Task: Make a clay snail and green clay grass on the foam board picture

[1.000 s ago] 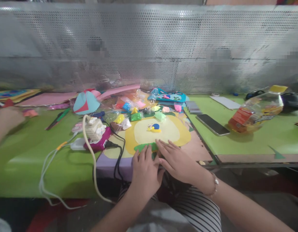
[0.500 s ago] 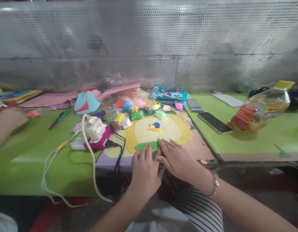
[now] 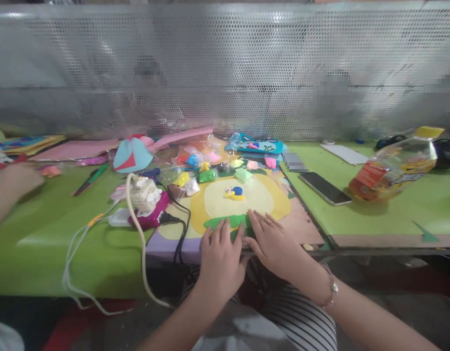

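Note:
A flattened strip of green clay (image 3: 225, 222) lies along the near edge of a yellow paper shape (image 3: 281, 200) with a cream middle. My left hand (image 3: 221, 258) rests on the strip's lower edge, its fingers stretched out. At the strip's right end lie the extended fingers of my right hand (image 3: 274, 239), palm down. Neither hand grips anything; parts of the strip are hidden under the fingers. Just beyond, a small blue, yellow and white clay figure (image 3: 235, 193) sits on the cream middle.
Bagged clay lumps, including a green one (image 3: 207, 175), lie behind the paper. On the left are a plug adapter (image 3: 146, 200) with cables and another person's hand (image 3: 18, 183). A phone (image 3: 324, 187) and tilted bottle (image 3: 393, 168) are on the right.
My right hand has shifted slightly right, away from my left fingers. More of the green strip shows between my hands.

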A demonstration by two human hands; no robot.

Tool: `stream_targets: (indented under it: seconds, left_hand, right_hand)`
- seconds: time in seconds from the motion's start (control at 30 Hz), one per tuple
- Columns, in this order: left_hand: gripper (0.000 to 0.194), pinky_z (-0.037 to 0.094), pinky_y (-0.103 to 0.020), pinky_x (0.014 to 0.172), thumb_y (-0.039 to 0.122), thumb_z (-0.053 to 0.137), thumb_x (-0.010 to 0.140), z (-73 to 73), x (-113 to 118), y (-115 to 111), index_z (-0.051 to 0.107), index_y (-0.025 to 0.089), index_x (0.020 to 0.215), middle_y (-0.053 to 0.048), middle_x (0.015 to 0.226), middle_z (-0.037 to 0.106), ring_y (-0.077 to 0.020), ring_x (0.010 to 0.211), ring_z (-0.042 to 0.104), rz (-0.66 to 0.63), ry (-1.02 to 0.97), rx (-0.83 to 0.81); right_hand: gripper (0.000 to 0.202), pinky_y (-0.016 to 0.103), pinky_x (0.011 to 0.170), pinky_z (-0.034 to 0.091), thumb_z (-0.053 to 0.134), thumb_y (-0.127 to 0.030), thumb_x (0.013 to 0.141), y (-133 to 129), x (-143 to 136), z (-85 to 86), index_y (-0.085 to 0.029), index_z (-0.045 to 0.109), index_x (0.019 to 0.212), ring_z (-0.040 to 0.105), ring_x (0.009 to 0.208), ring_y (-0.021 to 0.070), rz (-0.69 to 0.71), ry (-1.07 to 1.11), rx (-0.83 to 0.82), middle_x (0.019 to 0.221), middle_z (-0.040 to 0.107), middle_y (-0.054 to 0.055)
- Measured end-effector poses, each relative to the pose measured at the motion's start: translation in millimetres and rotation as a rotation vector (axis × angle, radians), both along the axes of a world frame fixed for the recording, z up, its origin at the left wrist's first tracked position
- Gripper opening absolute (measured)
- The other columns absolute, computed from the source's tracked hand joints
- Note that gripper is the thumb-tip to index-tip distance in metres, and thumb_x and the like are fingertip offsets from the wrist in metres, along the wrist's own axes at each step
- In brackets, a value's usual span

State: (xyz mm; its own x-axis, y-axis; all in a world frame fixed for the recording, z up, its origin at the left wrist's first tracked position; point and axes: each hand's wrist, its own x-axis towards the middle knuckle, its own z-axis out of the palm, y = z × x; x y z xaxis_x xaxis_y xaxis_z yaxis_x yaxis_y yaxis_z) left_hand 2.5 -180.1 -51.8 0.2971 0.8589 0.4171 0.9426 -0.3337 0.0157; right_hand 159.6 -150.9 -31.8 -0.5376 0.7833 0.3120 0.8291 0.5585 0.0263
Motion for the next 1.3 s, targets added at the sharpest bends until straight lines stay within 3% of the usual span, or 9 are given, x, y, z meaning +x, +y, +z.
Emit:
stream_targets:
  seconds: [0.23,0.4,0.63,1.07,1.3]
  left_hand:
    - [0.054,0.033,-0.052,0.102,0.041,0.061,0.079,1.2,1,0,0.051,0.024,0.13,-0.017,0.129,0.052,-0.0319,0.122,0.046,0.014,0.021,0.004]
    - [0.062,0.032,-0.052,0.103,0.042,0.061,0.079,1.6,0,-1,0.045,0.024,0.136,-0.017,0.129,0.052,-0.0318,0.123,0.045,0.003,0.026,0.011]
    - [0.056,0.033,-0.052,0.102,0.039,0.06,0.079,1.9,0,1,0.049,0.025,0.132,-0.017,0.129,0.052,-0.0323,0.123,0.045,0.01,0.044,0.004]
    - [0.055,0.033,-0.052,0.102,0.039,0.056,0.082,0.7,0,1,0.046,0.024,0.135,-0.016,0.131,0.052,-0.0317,0.124,0.045,0.007,0.05,0.009]
    - [0.055,0.029,-0.049,0.108,0.033,0.047,0.084,-4.1,-5,1,0.047,0.008,0.133,-0.018,0.137,0.049,-0.0303,0.128,0.043,-0.043,0.021,0.029]
  right_hand:
    - [0.055,0.049,0.103,0.043,0.031,-0.034,0.097,2,15,-2.1,0.0,0.033,0.14,0.046,0.127,0.0304,-0.006,0.123,0.012,0.137,0.046,0.025]
    - [0.051,0.049,0.104,0.043,0.031,-0.024,0.097,-4,25,-2.2,-0.004,0.029,0.143,0.046,0.128,0.0275,0.026,0.184,0.029,0.135,0.05,0.022]
    - [0.048,0.045,0.104,0.043,0.035,-0.021,0.095,-12,12,-7.2,0.004,0.041,0.135,0.046,0.127,0.0301,0.053,0.095,0.019,0.134,0.05,0.023]
    - [0.047,0.044,0.105,0.043,0.036,-0.021,0.095,-11,4,-1.5,0.003,0.04,0.136,0.045,0.128,0.029,0.053,0.16,-0.011,0.134,0.051,0.022]
    - [0.046,0.045,0.107,0.041,0.037,-0.016,0.093,-16,-10,-1.0,0.0,0.04,0.136,0.04,0.132,0.0285,0.105,0.146,0.021,0.137,0.049,0.019]
